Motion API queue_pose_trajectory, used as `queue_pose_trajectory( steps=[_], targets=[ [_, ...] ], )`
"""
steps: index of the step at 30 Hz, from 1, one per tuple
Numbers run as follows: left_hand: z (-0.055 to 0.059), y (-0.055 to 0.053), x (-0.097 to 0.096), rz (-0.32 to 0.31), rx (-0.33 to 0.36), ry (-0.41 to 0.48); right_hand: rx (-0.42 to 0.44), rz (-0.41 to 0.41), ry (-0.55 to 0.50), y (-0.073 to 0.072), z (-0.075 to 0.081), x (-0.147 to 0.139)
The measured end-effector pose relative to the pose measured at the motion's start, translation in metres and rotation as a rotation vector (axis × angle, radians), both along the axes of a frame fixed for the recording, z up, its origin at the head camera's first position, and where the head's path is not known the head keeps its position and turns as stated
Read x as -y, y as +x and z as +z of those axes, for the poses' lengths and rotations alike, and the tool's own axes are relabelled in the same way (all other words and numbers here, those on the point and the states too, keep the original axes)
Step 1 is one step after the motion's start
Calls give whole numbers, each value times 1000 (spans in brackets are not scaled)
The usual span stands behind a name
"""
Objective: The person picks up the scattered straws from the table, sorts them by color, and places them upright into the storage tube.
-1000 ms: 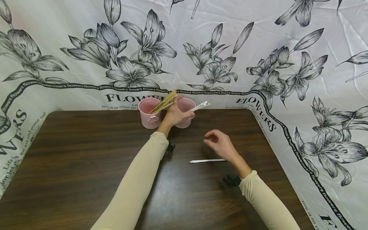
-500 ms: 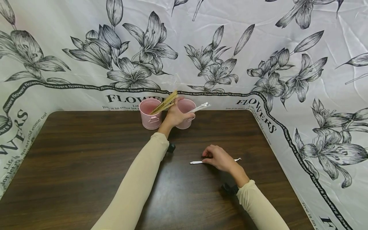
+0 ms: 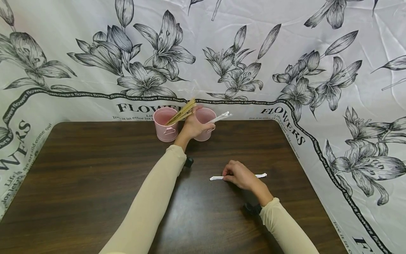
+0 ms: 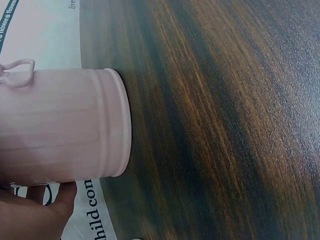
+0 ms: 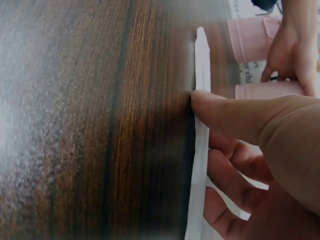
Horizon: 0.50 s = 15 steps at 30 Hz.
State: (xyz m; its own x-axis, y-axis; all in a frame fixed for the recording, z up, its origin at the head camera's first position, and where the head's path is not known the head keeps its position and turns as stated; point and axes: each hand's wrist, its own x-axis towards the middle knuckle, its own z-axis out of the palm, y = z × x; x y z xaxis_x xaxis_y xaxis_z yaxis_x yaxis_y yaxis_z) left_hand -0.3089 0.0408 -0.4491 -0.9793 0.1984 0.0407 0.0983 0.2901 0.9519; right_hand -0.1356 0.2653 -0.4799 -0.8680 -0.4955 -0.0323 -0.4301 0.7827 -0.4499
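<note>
My left hand [image 3: 194,127] grips the right-hand pink bucket [image 3: 207,114] at the back of the table, with white paper-wrapped straws [image 3: 222,117] leaning out of it. In the left wrist view, the curled fingers [image 4: 62,207] reach along the side of this bucket [image 4: 65,125]. Nearer the front, my right hand [image 3: 241,175] pinches one white paper-wrapped straw [image 3: 260,175] that lies crosswise over the table. The right wrist view has the thumb on the near side of the straw [image 5: 202,60], other fingers behind it.
Just left of the held bucket stands a second pink bucket [image 3: 165,132], holding yellow sticks [image 3: 181,114] with dark markings that lean right. Behind the dark wooden table [image 3: 95,169] hangs a white cloth [image 3: 209,38] printed with flowers.
My right hand has come down and forward from above the straw and now pinches it. My left hand stays on the bucket.
</note>
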Motion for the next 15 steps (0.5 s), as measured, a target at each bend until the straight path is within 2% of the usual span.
queue_pose_trajectory(
  steps=[7,15],
  targets=[
    [1,1,1,4,-5,-3,4,-17,-43,-3,8,0],
    [0,-1,1,4,-15,-8,-21,-140,-254,-7,32,2]
  ],
)
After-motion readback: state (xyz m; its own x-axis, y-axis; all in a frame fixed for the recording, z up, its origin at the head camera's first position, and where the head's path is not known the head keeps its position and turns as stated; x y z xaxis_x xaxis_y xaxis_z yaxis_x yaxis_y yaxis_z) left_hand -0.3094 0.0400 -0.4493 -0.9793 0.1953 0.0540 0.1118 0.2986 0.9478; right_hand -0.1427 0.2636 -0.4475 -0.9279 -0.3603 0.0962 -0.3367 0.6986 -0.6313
